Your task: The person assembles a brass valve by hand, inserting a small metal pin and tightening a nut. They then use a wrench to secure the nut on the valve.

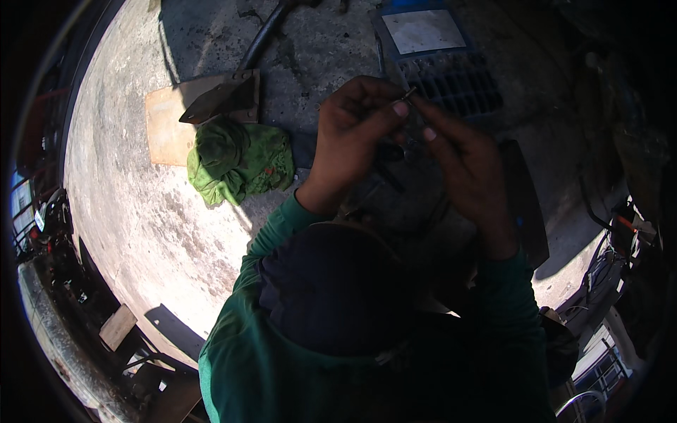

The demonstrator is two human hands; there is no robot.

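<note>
- Pin (407, 94): thin, grey, metallic; pinched between fingertips of left hand (350, 134) and right hand (462, 163), both closed on it, above concrete floor (134, 204).
- Blue crate (437, 60): pale rectangular label on top, behind hands.
- Green rag (238, 159): crumpled, left.

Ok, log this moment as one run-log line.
left hand: pinching small thin metal part | right hand: pinching same part | green rag: on concrete floor | blue grille: behind hands
</note>
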